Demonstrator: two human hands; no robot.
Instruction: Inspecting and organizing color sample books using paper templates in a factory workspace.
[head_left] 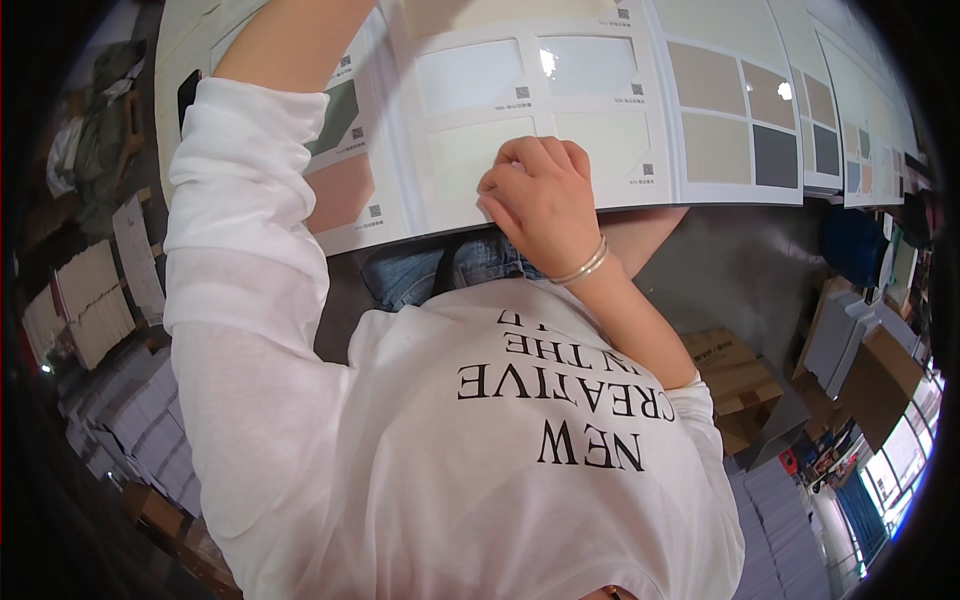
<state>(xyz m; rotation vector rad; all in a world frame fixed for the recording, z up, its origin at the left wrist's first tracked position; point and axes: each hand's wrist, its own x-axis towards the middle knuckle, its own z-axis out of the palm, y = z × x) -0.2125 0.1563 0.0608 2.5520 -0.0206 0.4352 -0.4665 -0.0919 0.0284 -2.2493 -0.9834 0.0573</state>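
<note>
A sample board with pale colour swatches and small printed codes lies in front of me at the table edge. My right hand, a thin bangle at its wrist, rests over the lower pale swatches. Its fingers are curled together and the thumb is drawn in; whatever they pinch, if anything, is hidden. My left arm reaches forward over the board's left part, where a green swatch and a salmon-coloured swatch show beside the sleeve. The left hand lies beyond the upper edge of the picture.
More sample boards with beige and dark grey swatches line up to the right. Cardboard boxes stand on the floor at right. Stacks of white sheets stand at left. A dark object sits at the table's left.
</note>
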